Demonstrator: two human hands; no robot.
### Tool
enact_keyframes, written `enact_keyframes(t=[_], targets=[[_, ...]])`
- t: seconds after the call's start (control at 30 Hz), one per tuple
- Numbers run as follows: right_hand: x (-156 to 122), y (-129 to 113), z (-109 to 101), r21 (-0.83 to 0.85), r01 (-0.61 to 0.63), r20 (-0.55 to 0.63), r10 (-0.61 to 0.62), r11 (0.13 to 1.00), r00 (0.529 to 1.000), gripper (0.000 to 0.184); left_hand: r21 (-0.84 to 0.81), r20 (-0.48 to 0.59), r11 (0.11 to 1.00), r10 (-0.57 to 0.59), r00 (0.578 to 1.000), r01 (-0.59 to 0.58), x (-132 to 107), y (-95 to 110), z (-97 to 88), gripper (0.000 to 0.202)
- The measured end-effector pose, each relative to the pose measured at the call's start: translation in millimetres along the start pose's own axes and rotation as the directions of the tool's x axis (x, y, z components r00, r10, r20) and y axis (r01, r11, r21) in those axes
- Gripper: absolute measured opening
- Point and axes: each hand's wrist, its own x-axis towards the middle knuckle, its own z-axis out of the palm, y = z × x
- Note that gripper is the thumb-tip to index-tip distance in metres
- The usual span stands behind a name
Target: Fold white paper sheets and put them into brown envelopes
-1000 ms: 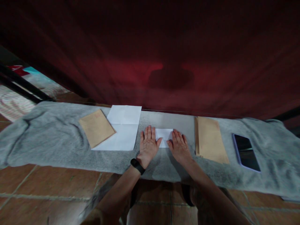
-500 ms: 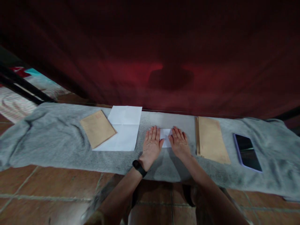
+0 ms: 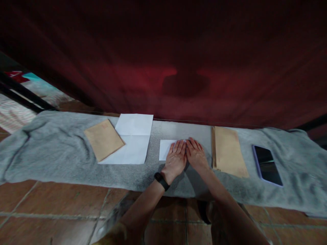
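Observation:
A small folded sheet of white paper [image 3: 164,149] lies flat on the grey cloth in front of me. My left hand [image 3: 177,156], with a black band on its wrist, rests palm down over the paper's middle and right part. Its fingers are stretched out. Beside it, my right hand [image 3: 196,153] also lies flat at the paper's right end, fingers extended and the two hands touching or nearly so. Only the left part of the paper shows; the rest is under my hands.
Left of the hands, a larger creased white sheet [image 3: 135,146] lies partly under brown envelopes [image 3: 104,140]. A stack of brown envelopes [image 3: 228,151] and a phone [image 3: 268,165] lie to the right. The long surface wears a grey cloth [image 3: 63,153]; a dark red curtain [image 3: 127,81] hangs behind.
My left hand has slid right across the folded paper toward my right hand, uncovering the paper's left part. The right hand stays nearly in place.

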Motion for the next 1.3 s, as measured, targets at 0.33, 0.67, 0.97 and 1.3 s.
enact_keyframes(t=[0.33,0.67,0.97,1.3], targets=[[-2.5,-0.4,4.7,0.001,0.014,0.029,-0.014,1.000,0.999,0.051,0.012,0.009,0.999,-0.044,0.999,0.044,1.0,-3.9,1.6,0.051],[-4.9,-4.0,6.0,-0.055,0.031,0.047,-0.029,0.998,0.998,0.051,0.043,0.002,0.993,-0.110,0.994,0.110,-0.1,-7.7,-0.5,0.050],[-10.7,-5.9,6.4,-0.062,0.033,0.036,-0.031,0.998,0.999,0.052,0.069,0.002,0.986,-0.155,0.988,0.155,-5.5,-18.5,1.1,0.054],[-15.3,0.9,9.8,-0.015,0.066,0.006,-0.066,0.998,0.998,0.055,0.125,-0.010,0.974,-0.187,0.982,0.186,-13.1,-28.4,-7.5,0.062]])
